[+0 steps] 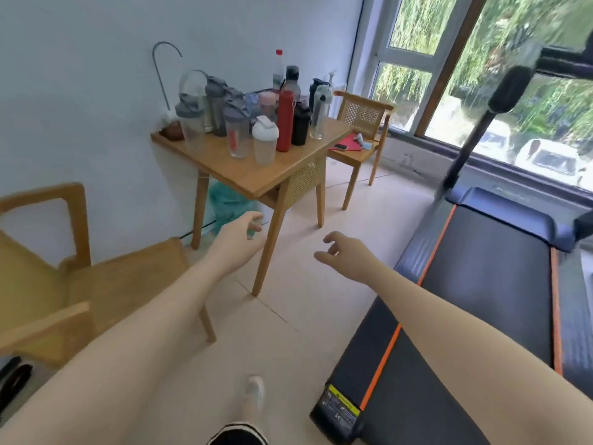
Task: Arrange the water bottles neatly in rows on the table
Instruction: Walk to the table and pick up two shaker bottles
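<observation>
Several water bottles crowd the far half of a small wooden table (244,175) against the wall. Among them stand a tall red bottle (285,122), a black one (301,125), a clear shaker with a white lid (265,144), a clear cup with a grey lid (236,131) and a tall clear bottle with a red cap (279,70). My left hand (239,234) and my right hand (341,255) reach forward, below and short of the table. Both hands hold nothing, fingers loosely curled and apart.
A wooden chair (80,284) stands close on the left. Another chair (361,136) behind the table holds red and blue items. A treadmill (475,300) fills the right side under a window. A teal bag (224,200) lies under the table.
</observation>
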The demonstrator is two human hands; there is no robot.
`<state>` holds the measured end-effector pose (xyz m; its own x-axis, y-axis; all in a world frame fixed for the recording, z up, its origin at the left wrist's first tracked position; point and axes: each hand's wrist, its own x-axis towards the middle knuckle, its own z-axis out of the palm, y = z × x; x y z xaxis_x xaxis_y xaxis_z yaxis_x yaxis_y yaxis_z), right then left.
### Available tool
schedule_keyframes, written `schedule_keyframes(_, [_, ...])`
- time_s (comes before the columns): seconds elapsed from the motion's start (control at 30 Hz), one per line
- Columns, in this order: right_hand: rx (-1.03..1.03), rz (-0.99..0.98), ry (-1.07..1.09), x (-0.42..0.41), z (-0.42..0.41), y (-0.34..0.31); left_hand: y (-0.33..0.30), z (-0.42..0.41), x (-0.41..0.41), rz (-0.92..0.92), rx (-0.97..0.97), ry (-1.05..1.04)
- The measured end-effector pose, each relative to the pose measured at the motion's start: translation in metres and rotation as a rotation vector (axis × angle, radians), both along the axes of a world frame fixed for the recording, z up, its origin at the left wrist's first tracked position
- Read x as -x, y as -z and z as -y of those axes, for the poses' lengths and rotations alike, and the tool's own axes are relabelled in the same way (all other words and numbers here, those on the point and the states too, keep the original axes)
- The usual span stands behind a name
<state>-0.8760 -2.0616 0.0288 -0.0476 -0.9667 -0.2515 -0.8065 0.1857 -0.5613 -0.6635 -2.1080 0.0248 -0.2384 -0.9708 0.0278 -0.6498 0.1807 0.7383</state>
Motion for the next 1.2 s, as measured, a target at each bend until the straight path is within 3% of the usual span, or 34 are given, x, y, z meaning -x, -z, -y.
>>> schedule_keyframes(0.23, [0.092,0.313,0.089,0.019,0.223,-0.011,-0.012,0.219,0.048,-0.06,0.05,0.09])
schedule_keyframes(0.47, [0.167,0.214,0.161,0.072,0.404,-0.047,-0.068,0.411,0.103,-0.06,0.164,0.162])
schedule_keyframes(0.7, [0.278,0.231,0.248,0.155,0.532,-0.043,-0.069,0.546,0.165,-0.055,0.269,0.17])
schedule_keyframes(0.87, [0.376,0.188,0.161,0.212,0.639,-0.045,-0.068,0.631,0.221,-0.01,0.374,0.171])
schedule_keyframes(1.0, [0.449,0.164,0.07,0.256,0.727,-0.047,-0.069,0.694,0.272,-0.027,0.326,0.116])
schedule_keyframes(1.2, [0.447,0.095,-0.115,0.312,0.84,-0.059,-0.059,0.759,0.34,0.215,0.095,0.099])
